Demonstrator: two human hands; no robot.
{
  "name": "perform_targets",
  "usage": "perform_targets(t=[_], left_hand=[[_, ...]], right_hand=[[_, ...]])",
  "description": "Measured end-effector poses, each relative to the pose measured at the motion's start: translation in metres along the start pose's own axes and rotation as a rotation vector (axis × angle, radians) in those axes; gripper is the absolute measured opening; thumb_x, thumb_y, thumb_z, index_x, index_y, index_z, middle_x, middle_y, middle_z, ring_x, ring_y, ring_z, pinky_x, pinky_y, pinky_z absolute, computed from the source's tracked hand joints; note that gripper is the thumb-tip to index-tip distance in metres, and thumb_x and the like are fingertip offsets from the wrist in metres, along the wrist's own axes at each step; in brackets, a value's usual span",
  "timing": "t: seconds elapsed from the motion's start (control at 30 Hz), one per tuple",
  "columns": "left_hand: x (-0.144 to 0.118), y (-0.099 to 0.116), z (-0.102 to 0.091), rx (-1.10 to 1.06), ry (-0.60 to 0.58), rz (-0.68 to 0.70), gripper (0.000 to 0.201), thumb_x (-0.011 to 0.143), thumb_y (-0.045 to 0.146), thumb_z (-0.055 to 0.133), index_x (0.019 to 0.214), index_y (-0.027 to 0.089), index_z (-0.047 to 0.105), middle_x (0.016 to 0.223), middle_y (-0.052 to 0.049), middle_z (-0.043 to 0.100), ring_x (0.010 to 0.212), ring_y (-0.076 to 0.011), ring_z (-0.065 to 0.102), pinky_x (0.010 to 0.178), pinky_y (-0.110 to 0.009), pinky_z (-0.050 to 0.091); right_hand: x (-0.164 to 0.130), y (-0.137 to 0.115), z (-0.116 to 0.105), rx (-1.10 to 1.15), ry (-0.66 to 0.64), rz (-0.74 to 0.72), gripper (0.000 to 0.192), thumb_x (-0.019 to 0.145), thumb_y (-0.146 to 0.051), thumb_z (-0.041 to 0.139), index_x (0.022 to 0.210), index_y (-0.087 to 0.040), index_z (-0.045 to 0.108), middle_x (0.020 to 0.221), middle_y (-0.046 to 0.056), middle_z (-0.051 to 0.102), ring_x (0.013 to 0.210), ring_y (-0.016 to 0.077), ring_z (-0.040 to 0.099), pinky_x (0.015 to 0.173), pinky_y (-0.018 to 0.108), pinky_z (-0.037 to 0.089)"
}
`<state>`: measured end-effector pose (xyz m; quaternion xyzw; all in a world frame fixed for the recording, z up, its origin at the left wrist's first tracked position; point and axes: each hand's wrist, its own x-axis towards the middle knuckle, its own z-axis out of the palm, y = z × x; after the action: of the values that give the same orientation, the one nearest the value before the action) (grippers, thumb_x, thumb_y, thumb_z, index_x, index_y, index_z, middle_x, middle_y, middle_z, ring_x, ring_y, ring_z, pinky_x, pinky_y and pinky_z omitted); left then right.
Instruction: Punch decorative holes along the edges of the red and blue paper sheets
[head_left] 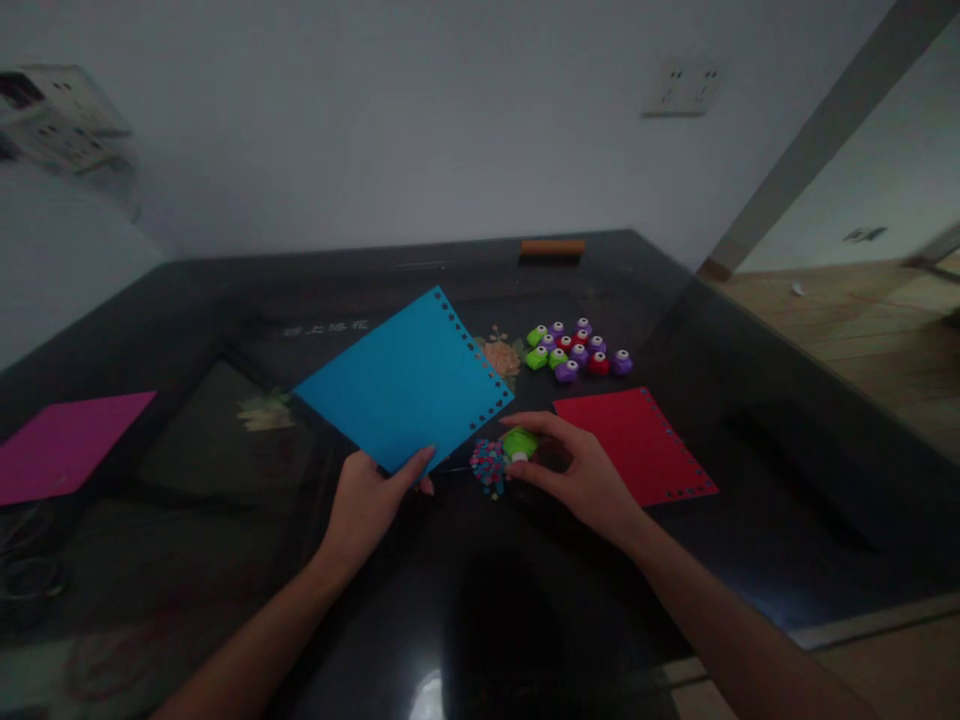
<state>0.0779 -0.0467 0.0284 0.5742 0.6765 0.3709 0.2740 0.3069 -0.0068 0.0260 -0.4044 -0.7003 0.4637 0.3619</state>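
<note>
My left hand (382, 495) pinches the near edge of a blue sheet of paper (409, 385), thumb on top. Small shapes are punched along two of the sheet's edges, by its right corner. Between the thumb and fingers of my right hand (577, 465) is a green craft punch (519, 446) with a white part facing me. Right beside the punch lies a small heap of pink and blue paper bits (489, 466). A red sheet (634, 445), also punched along two edges, lies on the dark table behind my right hand.
Several purple, green and red craft punches (577, 352) stand grouped beyond the red sheet. A pink sheet (75, 447) lies at far left, with scissors (30, 570) nearer me. An orange-brown roll (552, 248) rests at the table's (375, 620) back edge, near the wall.
</note>
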Motion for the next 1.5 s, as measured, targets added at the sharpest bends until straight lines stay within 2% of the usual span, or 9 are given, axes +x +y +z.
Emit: perform_targets(t=[0.13,0.33,0.53,0.67,0.83,1.03,1.17,1.27,1.5], left_hand=[[0.002,0.003,-0.001,-0.018,0.000,0.010,0.036,0.075,0.040,0.059,0.047,0.018,0.064,0.052,-0.003,0.068,0.051,-0.0195,0.062,0.059,-0.028,0.049],[0.005,0.000,-0.001,-0.011,0.036,0.043,0.035,0.075,0.041,0.061,0.049,0.017,0.066,0.055,-0.006,0.069,0.054,-0.0220,0.064,0.060,-0.029,0.049],[0.011,-0.015,0.005,-0.011,0.063,0.025,0.040,0.071,0.049,0.059,0.050,0.016,0.065,0.055,-0.007,0.069,0.054,-0.0230,0.062,0.061,-0.031,0.048],[0.013,-0.019,0.009,-0.035,0.050,0.032,0.043,0.069,0.054,0.058,0.050,0.016,0.065,0.057,-0.007,0.069,0.058,-0.0236,0.062,0.062,-0.031,0.046],[0.011,-0.018,0.012,-0.036,0.012,0.014,0.045,0.067,0.056,0.057,0.048,0.017,0.063,0.054,-0.008,0.067,0.056,-0.0235,0.060,0.061,-0.032,0.045],[0.010,-0.015,0.013,-0.055,-0.033,0.015,0.045,0.067,0.057,0.056,0.048,0.018,0.062,0.054,-0.006,0.067,0.055,-0.0228,0.059,0.062,-0.031,0.044],[0.010,-0.014,0.013,-0.012,-0.019,0.021,0.047,0.067,0.059,0.054,0.044,0.018,0.061,0.052,-0.006,0.065,0.055,-0.0228,0.057,0.062,-0.032,0.043],[0.010,-0.016,0.013,0.010,-0.018,0.022,0.048,0.067,0.059,0.053,0.043,0.019,0.061,0.053,-0.006,0.065,0.057,-0.0232,0.057,0.063,-0.032,0.042],[0.011,-0.018,0.013,0.016,-0.023,0.009,0.050,0.068,0.061,0.052,0.044,0.019,0.061,0.057,-0.006,0.066,0.061,-0.0242,0.058,0.064,-0.032,0.043]], right_hand=[[0.001,-0.002,-0.001,0.076,-0.025,0.002,0.027,0.075,-0.034,0.069,0.101,-0.026,0.065,0.102,0.003,0.065,0.090,0.0193,0.061,0.078,0.035,0.049],[0.002,0.002,0.000,0.303,-0.154,-0.014,0.043,0.065,-0.026,0.077,0.105,-0.023,0.061,0.096,0.001,0.065,0.084,0.0162,0.063,0.077,0.032,0.051],[0.003,-0.005,-0.001,0.286,-0.049,-0.090,0.036,0.068,-0.024,0.074,0.102,-0.022,0.064,0.100,0.003,0.062,0.086,0.0157,0.063,0.079,0.032,0.051],[0.008,-0.018,-0.017,0.290,-0.011,-0.112,0.039,0.068,-0.024,0.073,0.105,-0.021,0.063,0.101,0.005,0.065,0.089,0.0181,0.064,0.084,0.037,0.051],[0.028,-0.018,-0.061,0.207,0.147,-0.124,0.039,0.070,-0.029,0.070,0.107,-0.021,0.061,0.099,0.006,0.068,0.087,0.0202,0.066,0.080,0.038,0.053],[0.072,0.022,-0.132,-0.048,0.381,-0.129,0.040,0.067,-0.032,0.069,0.104,-0.018,0.062,0.101,0.006,0.068,0.093,0.0201,0.064,0.079,0.032,0.052],[0.090,0.062,-0.166,-0.161,0.507,-0.020,0.035,0.073,-0.030,0.064,0.104,-0.017,0.060,0.082,0.003,0.067,0.069,0.0167,0.064,0.061,0.029,0.052],[0.097,0.089,-0.177,-0.244,0.537,0.079,0.028,0.080,-0.031,0.061,0.103,-0.016,0.059,0.080,0.003,0.065,0.067,0.0155,0.062,0.061,0.029,0.052],[0.113,0.126,-0.185,-0.425,0.474,0.269,0.031,0.089,-0.032,0.054,0.116,-0.016,0.054,0.116,0.008,0.057,0.096,0.0199,0.059,0.080,0.040,0.051]])
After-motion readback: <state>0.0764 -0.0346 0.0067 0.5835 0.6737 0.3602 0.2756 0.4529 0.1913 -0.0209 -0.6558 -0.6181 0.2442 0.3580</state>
